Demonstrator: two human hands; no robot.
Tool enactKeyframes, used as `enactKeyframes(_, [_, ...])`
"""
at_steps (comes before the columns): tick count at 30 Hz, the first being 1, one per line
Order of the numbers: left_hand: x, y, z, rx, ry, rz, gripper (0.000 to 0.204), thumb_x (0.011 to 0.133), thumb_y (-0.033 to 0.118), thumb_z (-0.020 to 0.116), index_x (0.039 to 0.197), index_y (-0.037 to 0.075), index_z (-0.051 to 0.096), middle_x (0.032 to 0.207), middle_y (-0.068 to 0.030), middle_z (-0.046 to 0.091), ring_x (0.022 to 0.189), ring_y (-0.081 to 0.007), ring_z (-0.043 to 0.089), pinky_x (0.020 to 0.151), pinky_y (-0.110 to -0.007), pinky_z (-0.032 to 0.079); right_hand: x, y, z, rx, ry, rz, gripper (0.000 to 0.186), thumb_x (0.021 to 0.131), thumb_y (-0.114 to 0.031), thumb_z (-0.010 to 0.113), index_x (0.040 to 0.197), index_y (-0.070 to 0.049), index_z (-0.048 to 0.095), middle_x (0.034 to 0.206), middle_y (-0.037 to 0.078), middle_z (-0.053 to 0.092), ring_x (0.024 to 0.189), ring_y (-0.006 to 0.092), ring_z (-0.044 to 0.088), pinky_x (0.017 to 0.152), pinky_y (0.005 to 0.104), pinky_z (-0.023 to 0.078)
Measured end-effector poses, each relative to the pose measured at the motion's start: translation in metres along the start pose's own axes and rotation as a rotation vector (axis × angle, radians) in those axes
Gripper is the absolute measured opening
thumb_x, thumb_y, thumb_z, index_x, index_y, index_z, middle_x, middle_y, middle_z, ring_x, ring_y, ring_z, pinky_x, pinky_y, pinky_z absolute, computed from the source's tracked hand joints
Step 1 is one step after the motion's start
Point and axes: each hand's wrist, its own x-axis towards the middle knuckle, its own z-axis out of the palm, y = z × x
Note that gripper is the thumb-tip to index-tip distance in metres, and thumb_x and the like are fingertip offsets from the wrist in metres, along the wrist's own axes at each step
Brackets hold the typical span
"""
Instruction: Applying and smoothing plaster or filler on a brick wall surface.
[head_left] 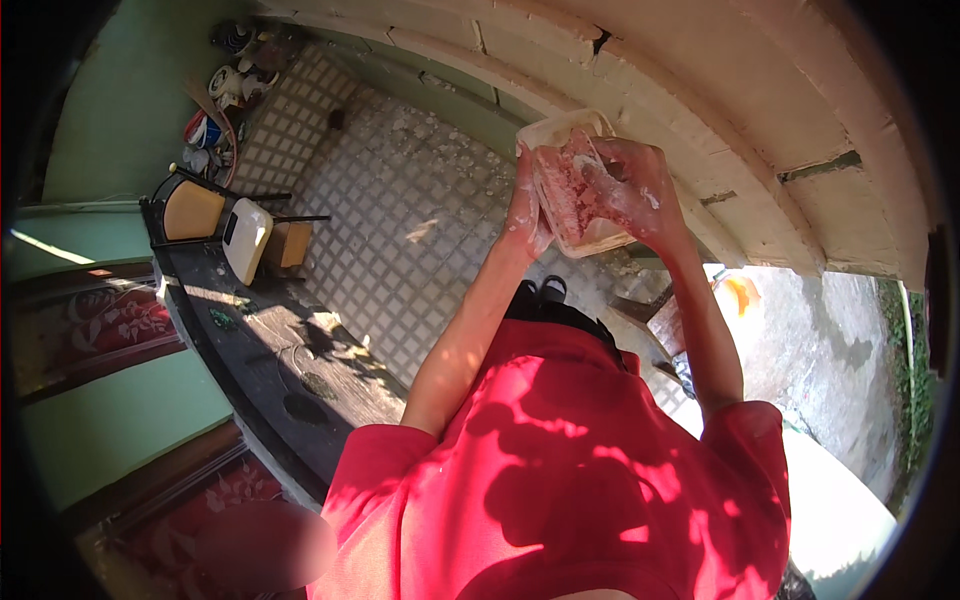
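Note:
Out in front of me, a pale rectangular plastic tub [588,246] is tilted between my hands. Pink, crumbly, moist-looking material [566,185] lies inside it. My left hand [525,210] is wrapped round the tub's left side, smeared with white residue. From the right, my right hand [638,195] reaches over the rim with curled fingers in the pink material. White and pinkish smears cover its back and fingers. Its fingertips are partly hidden by the material.
Patterned floor tiles [390,190] lie below, beside a cream wall [720,90] at the right. On the left are a dark ledge [270,325], a chair with a tan back [192,210] and a white seat-like piece [246,240]. Buckets and clutter [205,130] fill the far left corner.

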Motion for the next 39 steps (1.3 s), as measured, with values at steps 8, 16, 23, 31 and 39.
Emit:
enactKeyframes(8, [-0.012,0.0,-0.007,0.026,0.034,0.066,0.091,0.084,0.077,0.038,0.142,0.007,0.038,0.137,-0.0131,0.049,0.123,-0.0271,0.051,0.105,-0.042,0.043,0.005,-0.006,0.001,0.057,-0.067,0.095,0.027,0.08,-0.019,0.058,0.089,0.006,0.061,0.067,0.021,0.056,0.058,0.0238,0.056,0.062,0.0378,0.047])
enactKeyframes(16, [-0.016,0.003,-0.024,0.024,0.141,0.058,0.089,0.082,0.078,0.04,0.14,0.01,0.042,0.133,-0.0096,0.051,0.117,-0.0237,0.054,0.101,-0.039,0.044,0.009,0.015,0.03,-0.081,-0.122,-0.072,0.028,0.08,-0.02,0.059,0.09,0.006,0.062,0.071,0.025,0.059,0.063,0.0398,0.057,0.062,0.0409,0.047])
enactKeyframes(23, [-0.015,0.027,-0.045,-0.053,0.12,0.05,0.081,0.085,0.076,0.036,0.14,0.017,0.043,0.133,-0.0064,0.052,0.118,-0.0237,0.054,0.099,-0.04,0.046,0.029,0.005,0.045,-0.223,-0.132,-0.108,0.025,0.082,-0.019,0.06,0.089,0.005,0.061,0.068,0.019,0.055,0.058,0.0233,0.049,0.058,0.0361,0.044])
enactKeyframes(31, [-0.036,0.098,-0.075,0.039,0.031,0.116,0.094,0.082,0.079,0.038,0.145,0.009,0.033,0.141,-0.0123,0.046,0.127,-0.0279,0.048,0.107,-0.045,0.04,0.074,-0.035,0.079,-0.247,-0.072,-0.007,0.028,0.079,-0.021,0.058,0.082,0.007,0.059,0.067,0.025,0.052,0.058,0.0373,0.049,0.057,0.0416,0.042])
enactKeyframes(39, [-0.04,0.173,-0.114,0.039,0.07,0.052,0.084,0.088,0.072,0.036,0.142,0.007,0.036,0.138,-0.0122,0.048,0.125,-0.0262,0.05,0.106,-0.043,0.041,0.108,-0.067,0.172,-0.267,-0.135,-0.156,0.024,0.083,-0.017,0.059,0.093,0.004,0.063,0.079,0.024,0.059,0.071,0.041,0.057,0.063,0.042,0.045])
